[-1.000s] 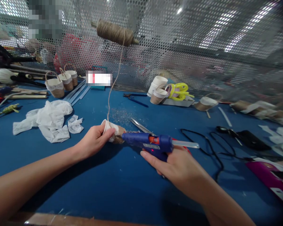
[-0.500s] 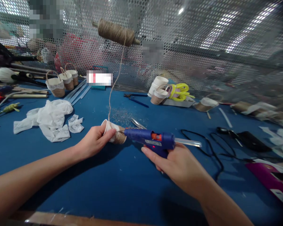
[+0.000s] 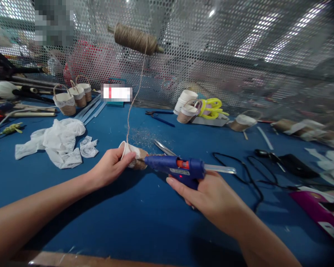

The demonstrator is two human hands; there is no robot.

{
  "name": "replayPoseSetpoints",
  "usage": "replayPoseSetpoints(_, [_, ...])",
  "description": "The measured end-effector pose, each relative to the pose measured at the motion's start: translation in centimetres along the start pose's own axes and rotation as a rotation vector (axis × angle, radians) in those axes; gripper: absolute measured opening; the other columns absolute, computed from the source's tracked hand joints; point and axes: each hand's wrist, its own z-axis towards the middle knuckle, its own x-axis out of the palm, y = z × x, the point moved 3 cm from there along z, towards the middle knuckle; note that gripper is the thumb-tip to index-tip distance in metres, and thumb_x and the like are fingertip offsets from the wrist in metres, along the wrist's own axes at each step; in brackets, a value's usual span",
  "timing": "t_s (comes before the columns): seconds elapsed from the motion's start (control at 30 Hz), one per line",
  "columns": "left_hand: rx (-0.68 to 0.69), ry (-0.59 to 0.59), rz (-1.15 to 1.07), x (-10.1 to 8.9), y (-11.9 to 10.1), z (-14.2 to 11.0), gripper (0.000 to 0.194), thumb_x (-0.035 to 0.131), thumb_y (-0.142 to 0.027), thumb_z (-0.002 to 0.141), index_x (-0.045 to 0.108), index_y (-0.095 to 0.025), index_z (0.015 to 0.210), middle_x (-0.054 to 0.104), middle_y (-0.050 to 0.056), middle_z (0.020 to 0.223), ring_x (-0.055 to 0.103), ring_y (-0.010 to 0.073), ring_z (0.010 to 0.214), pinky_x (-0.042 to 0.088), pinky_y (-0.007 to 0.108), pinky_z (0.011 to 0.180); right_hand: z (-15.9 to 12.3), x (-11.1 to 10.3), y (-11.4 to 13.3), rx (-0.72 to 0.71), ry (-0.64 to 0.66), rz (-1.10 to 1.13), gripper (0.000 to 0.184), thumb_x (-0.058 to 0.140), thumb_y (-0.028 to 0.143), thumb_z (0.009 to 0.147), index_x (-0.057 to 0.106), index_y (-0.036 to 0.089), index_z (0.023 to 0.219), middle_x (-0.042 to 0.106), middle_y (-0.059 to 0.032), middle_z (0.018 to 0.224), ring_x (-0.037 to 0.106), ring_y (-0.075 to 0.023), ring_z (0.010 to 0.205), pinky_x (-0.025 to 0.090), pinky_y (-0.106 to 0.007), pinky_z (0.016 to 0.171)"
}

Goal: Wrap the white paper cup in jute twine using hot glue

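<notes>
My left hand (image 3: 111,167) grips a small white paper cup (image 3: 132,154) lying on its side, its lower part wrapped in brown twine. A strand of twine (image 3: 133,100) runs up from the cup to a twine spool (image 3: 135,39) hung on the mesh screen. My right hand (image 3: 208,196) is closed round a blue hot glue gun (image 3: 180,168), whose nozzle touches the wrapped end of the cup. A clear glue stick (image 3: 221,170) pokes out of the gun's back.
On the blue table (image 3: 128,222): crumpled white plastic (image 3: 55,141), finished twine baskets (image 3: 69,98), scissors (image 3: 164,148), pliers (image 3: 158,116), a stack of cups (image 3: 185,100), yellow loops (image 3: 213,107), a black cord (image 3: 247,174), a magenta box (image 3: 320,213). A perforated mesh screen (image 3: 239,55) stands behind.
The glue gun rose slightly, then dropped back, its nozzle staying at the cup. My left hand and the cup have barely moved.
</notes>
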Motion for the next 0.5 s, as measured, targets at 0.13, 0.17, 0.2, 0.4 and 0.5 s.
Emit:
replayPoseSetpoints(0.13, [0.015,-0.009,0.056,-0.13,-0.17,-0.29,0.036,0.039,-0.036,0.084,0.062,-0.01,0.09,0.066,0.006,0.082,0.057,0.017,0.074,0.046,0.028,0.071,0.1,-0.23,0.17,0.035,0.019,0.019,0.039,0.05,0.042,0.074,0.043,0.024,0.04,0.044,0.0043,0.032,0.042,-0.0108,0.03,0.035,-0.025,0.034])
replayPoseSetpoints(0.17, [0.022,-0.009,0.066,-0.15,-0.21,-0.36,0.036,0.039,-0.036,0.084,0.062,-0.01,0.089,0.065,0.006,0.081,0.056,0.0165,0.072,0.046,0.028,0.069,0.09,-0.31,0.19,0.048,0.02,0.025,0.039,0.05,0.042,0.074,0.042,0.024,0.04,0.044,0.0043,0.032,0.042,-0.0105,0.03,0.035,-0.025,0.034])
replayPoseSetpoints(0.2, [0.03,-0.009,0.075,-0.16,-0.26,-0.42,0.035,0.039,-0.037,0.084,0.061,-0.01,0.088,0.064,0.006,0.08,0.055,0.0161,0.071,0.046,0.027,0.068,0.06,-0.37,0.22,0.057,0.023,0.032,0.04,0.05,0.042,0.074,0.041,0.023,0.039,0.044,0.0042,0.032,0.042,-0.0103,0.031,0.036,-0.024,0.035])
replayPoseSetpoints(0.4, [0.066,0.001,0.102,-0.11,-0.54,-0.64,0.034,0.038,-0.036,0.084,0.06,-0.01,0.083,0.061,0.005,0.079,0.053,0.0153,0.07,0.045,0.026,0.067,-0.08,-0.5,0.3,0.051,0.048,0.042,0.044,0.049,0.043,0.076,0.038,0.023,0.038,0.044,0.0026,0.034,0.044,-0.0105,0.033,0.038,-0.024,0.037])
replayPoseSetpoints(0.5, [0.067,0.001,0.119,-0.11,-0.63,-0.71,0.034,0.038,-0.037,0.083,0.06,-0.011,0.085,0.06,0.004,0.077,0.053,0.0152,0.07,0.045,0.025,0.066,0.02,-0.52,0.13,0.067,0.03,0.041,0.042,0.049,0.042,0.076,0.04,0.023,0.039,0.046,0.0025,0.036,0.046,-0.0108,0.034,0.039,-0.024,0.037])
